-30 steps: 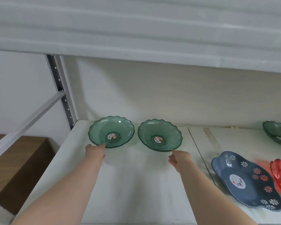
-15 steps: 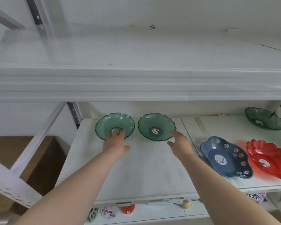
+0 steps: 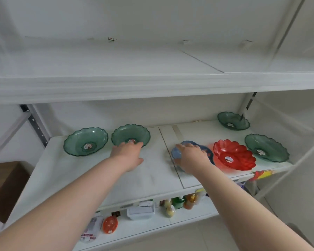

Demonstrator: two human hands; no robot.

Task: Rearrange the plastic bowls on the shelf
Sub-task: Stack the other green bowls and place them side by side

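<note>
Your right hand (image 3: pixel 189 156) has left the green bowls (image 3: pixel 130 135) and now covers the blue dish (image 3: pixel 206 151), fingers spread over it, grip unclear; your left hand (image 3: pixel 128 154) stays open near them.

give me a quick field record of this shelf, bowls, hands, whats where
shelf: white shelf board
left pair: two green scalloped plastic bowls, side by side
middle: blue flowered plastic dish, mostly hidden by the right hand
right of it: red scalloped plastic bowl
far right: two more green bowls, one behind the other
left hand: at near rim of second green bowl
right hand: over blue dish, grip unclear
</note>
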